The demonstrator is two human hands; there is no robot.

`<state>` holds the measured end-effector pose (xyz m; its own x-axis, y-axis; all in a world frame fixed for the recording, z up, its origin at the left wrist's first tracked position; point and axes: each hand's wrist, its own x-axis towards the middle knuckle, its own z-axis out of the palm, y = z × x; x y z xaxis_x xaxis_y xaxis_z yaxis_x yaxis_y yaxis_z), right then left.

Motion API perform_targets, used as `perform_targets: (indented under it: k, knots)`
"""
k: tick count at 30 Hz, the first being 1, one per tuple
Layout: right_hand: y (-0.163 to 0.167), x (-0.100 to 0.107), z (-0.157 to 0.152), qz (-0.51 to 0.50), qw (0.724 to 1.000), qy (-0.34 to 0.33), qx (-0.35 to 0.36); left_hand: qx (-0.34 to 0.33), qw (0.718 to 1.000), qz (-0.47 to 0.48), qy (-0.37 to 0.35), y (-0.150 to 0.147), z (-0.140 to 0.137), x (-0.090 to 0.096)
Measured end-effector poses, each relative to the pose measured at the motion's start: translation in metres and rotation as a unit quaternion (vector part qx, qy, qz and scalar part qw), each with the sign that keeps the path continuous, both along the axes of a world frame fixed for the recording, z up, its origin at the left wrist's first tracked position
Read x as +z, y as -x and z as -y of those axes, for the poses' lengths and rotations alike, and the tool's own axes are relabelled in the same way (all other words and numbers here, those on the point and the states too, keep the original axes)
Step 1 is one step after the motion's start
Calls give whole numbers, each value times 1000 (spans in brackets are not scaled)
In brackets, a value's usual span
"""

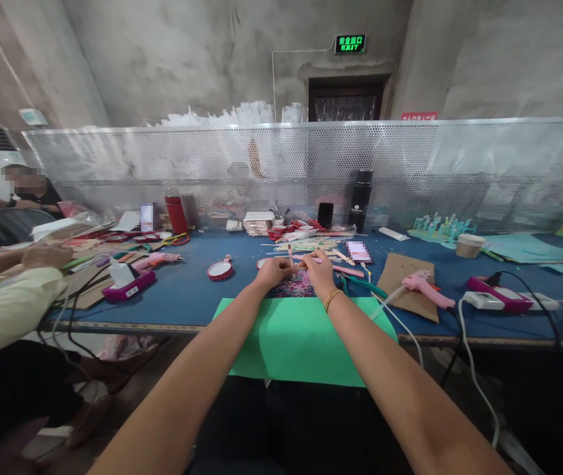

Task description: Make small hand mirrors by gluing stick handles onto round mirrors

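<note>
Hands, two: left hand (277, 272) and right hand (317, 270), centre of frame, fingertips pinched narrow and near one another on a small piece (290, 252), upright, too small to identify. Bracelet (332, 299), gold-coloured, on the right wrist.

Strands (293, 287), pink and purple, one heap: centre, beneath the hands, partly covered by them.

Sheet (301, 343), green: lower centre, hanging over the near edge of the blue tabletop (187, 293), under the forearms.

Sticks (305, 245), slender, pale: loose, just beyond the hands.

Drum-like disc (220, 270), red rim, white face: left of the hands, lying flat.

Pliers (367, 285), teal handles: just right of the right hand.

Glue gun (427, 289), pink: right of centre, resting on a cardboard piece (400, 274).

Power strip (501, 297), purple and white: right of frame, cords attached.

Paper cup (470, 245): right, upright.

Vacuum flask (361, 201), black: upright, beyond the hands.

Bottle (175, 212), red: upright, left of centre.

Co-worker's sleeve (18, 307), pale yellow: left edge.
</note>
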<state>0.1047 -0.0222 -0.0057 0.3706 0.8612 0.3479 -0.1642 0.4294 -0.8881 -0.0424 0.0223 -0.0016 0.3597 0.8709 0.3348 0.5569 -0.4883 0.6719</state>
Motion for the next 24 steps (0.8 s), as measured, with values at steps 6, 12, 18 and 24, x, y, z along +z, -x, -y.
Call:
perform_targets:
  k: [6, 12, 18, 24]
  knots:
    - [-3, -3, -5, 19, 999, 1, -31, 13, 1000, 1, 9, 0, 0, 0]
    - [-3, -2, -3, 5, 1000, -8, -21, 11, 1000, 1, 7, 0, -2, -1]
    - [-2, -2, -3, 2, 1000, 2, -24, 16, 1000, 1, 5, -1, -1, -1]
    - [-1, 1, -1, 0, 1000, -10, -4, 13, 1000, 14, 17, -1, 2, 1]
